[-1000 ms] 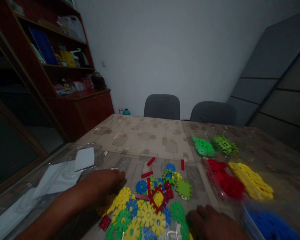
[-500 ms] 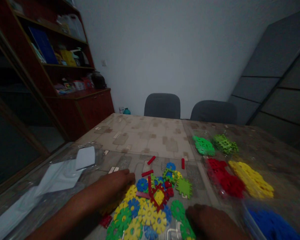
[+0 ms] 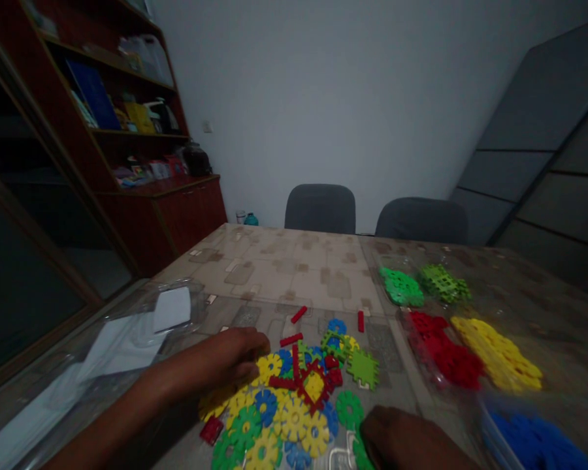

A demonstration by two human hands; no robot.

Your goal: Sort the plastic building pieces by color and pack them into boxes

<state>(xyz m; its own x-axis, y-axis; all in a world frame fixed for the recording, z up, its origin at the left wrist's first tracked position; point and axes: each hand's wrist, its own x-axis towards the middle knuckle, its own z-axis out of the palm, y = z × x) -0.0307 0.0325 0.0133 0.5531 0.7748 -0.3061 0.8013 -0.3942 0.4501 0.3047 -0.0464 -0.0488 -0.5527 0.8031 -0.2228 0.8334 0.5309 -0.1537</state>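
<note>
Your left hand (image 3: 225,362) is resting at the edge of the plastic gear pile (image 3: 294,398), its fingers (image 3: 255,346) curled just beside a yellow gear (image 3: 269,367); whether they are grasping anything cannot be told. Your right hand (image 3: 402,437) is sitting near a green gear (image 3: 349,410), its grip also unreadable. Red pieces (image 3: 443,352) and yellow pieces (image 3: 494,362) are lying in clear trays on the worktop (image 3: 294,267), to the right.

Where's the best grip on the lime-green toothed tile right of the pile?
Probably the right edge of the lime-green toothed tile, with the fingers coming from the right. It lies flat on the tabletop, so its teeth give a thin rim to pinch, and that side looks free, while its left side sits close to the red pieces.
</note>
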